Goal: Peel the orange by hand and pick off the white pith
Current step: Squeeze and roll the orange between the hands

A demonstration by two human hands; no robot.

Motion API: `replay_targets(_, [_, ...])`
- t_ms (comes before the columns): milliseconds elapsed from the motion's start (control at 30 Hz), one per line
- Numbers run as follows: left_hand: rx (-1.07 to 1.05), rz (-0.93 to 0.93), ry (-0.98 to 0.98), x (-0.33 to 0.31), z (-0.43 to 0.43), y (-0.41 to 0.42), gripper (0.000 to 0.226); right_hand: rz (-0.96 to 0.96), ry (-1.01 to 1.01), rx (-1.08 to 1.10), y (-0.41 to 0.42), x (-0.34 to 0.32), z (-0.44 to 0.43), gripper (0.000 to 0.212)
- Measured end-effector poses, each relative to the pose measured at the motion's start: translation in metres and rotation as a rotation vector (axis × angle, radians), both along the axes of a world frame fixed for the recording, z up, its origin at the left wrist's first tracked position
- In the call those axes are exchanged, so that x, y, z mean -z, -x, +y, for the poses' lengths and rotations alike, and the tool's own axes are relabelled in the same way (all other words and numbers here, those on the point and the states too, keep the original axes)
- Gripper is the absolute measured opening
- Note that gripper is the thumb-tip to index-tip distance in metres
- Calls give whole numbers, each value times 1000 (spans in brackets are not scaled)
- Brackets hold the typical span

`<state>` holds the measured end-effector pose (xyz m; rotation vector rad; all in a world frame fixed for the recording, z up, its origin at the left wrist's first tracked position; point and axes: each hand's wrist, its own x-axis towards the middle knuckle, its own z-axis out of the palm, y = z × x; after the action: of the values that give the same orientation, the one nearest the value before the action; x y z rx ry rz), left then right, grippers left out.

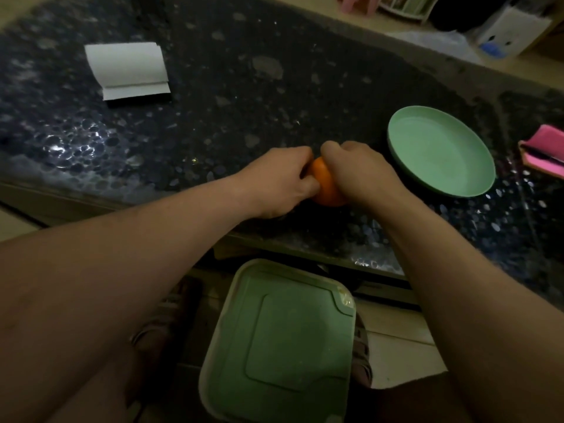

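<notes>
Head view: I see the left hand (280, 181) and right hand (363, 172) curled around the orange (326, 186). A green plate (439, 151) sits nearby on the surface (213, 102).

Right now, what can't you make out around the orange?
Head view only.
Orange: mostly covered by the left hand and right hand; any peel break is hidden.
Pink item: cut off by the right edge.
Box at top right: blurred, too dim to identify.
</notes>
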<state>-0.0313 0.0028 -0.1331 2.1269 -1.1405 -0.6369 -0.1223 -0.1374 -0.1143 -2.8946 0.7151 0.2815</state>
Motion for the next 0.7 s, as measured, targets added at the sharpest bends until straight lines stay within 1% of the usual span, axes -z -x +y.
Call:
replay_targets(67, [-3,-14,16,0,0,1,11,16,-14,7,-5,1,-3,8])
replay_targets(167, [7,-23,11,-2,-1,1,11,43,27,-30,-7,2,-6,13])
replay_targets(267, [34,-33,-17,-3,-3,3,11,6,26,-31,-3,5,-7,5])
replay_targets(333, [33,-46,-18,-2,-5,4,14,0,41,-57,-1,6,-7,4])
replay_targets(433, [38,-76,-23,-3,-6,5,17,49,88,-123,-1,5,-7,22])
replay_targets(467, [41,-77,-25,-4,-6,5,16,58,100,-132,0,4,-6,24])
replay_targets(567, [49,-70,-22,-6,-4,5,12,30,119,-152,1,5,-4,21])
replay_targets(700, [47,-79,-28,-6,-3,2,14,-10,94,-156,1,8,-4,16])
